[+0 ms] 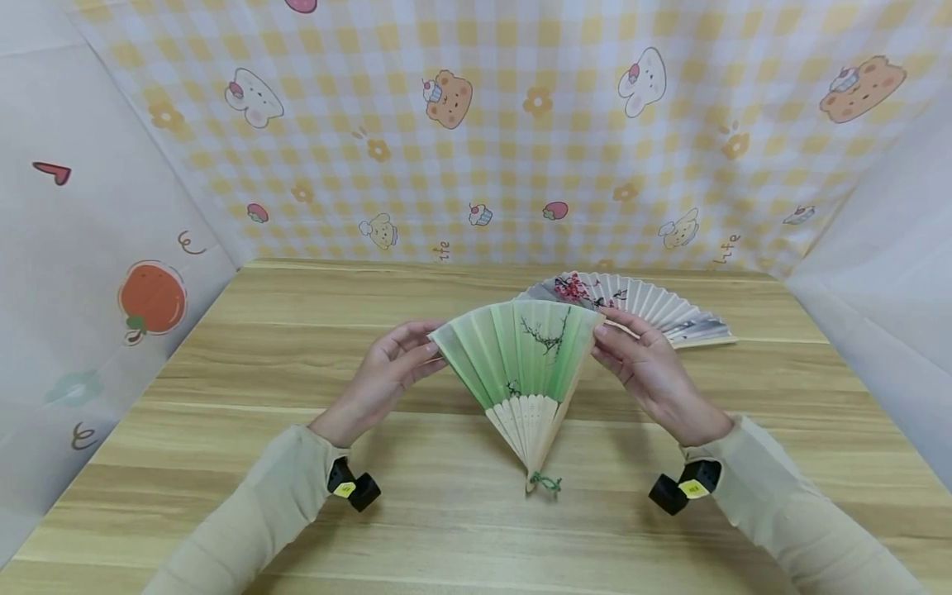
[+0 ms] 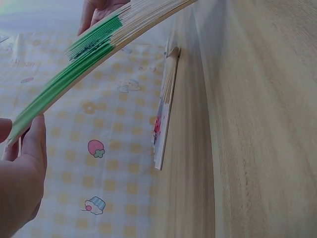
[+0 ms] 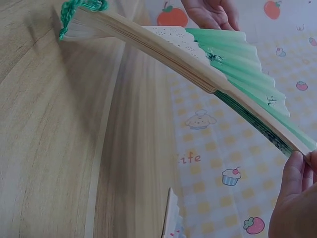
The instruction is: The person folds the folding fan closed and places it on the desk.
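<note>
A green folding fan [image 1: 513, 347] with pale wooden ribs and a dark branch print is partly spread between my hands, its pivot end pointing towards me. My left hand [image 1: 390, 364] pinches the fan's upper left corner between thumb and fingers. At the upper right corner, my right hand [image 1: 647, 364] grips the wooden guard stick the same way. A green cord [image 3: 81, 10] hangs from the pivot. In the right wrist view the fan is tilted, raised over the wooden table, with some folds on the right still bunched together.
Behind the green fan, a grey-white folding fan [image 1: 662, 310] with red blossoms lies spread on the wooden table [image 1: 297, 306]. A yellow checked cloth [image 1: 491, 149] with cartoon prints hangs along the table's back edge, and white printed cloth [image 1: 97, 248] stands at the left.
</note>
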`<act>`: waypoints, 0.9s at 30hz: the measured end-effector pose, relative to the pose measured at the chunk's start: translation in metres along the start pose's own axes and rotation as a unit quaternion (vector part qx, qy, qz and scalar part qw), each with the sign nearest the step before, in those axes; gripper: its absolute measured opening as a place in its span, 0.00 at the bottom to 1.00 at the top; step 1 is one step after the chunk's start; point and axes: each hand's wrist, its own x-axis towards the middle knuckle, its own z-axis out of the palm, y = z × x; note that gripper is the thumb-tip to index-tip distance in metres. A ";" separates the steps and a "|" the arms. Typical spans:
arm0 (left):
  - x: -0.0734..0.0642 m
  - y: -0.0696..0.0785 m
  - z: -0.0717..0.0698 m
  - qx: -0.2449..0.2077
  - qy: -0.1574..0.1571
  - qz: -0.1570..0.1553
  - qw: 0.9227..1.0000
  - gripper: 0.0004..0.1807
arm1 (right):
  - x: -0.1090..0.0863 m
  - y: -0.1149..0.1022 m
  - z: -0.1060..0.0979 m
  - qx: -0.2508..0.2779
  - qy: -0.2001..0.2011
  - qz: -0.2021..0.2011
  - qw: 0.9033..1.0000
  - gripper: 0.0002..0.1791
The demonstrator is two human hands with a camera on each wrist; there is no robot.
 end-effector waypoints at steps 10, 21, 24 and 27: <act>0.003 0.000 0.005 -0.002 -0.002 -0.011 1.000 0.15 | 0.001 -0.001 0.004 -0.020 0.009 0.013 1.000 0.11; 0.006 -0.001 0.008 -0.001 -0.013 -0.005 1.000 0.15 | 0.002 0.000 0.010 -0.025 -0.002 0.015 1.000 0.10; 0.007 -0.001 0.008 0.006 -0.016 -0.003 1.000 0.16 | 0.002 0.001 0.011 -0.023 -0.001 0.016 1.000 0.10; 0.007 -0.002 0.009 0.007 -0.011 -0.006 1.000 0.17 | 0.001 0.001 0.011 -0.023 -0.003 0.016 1.000 0.10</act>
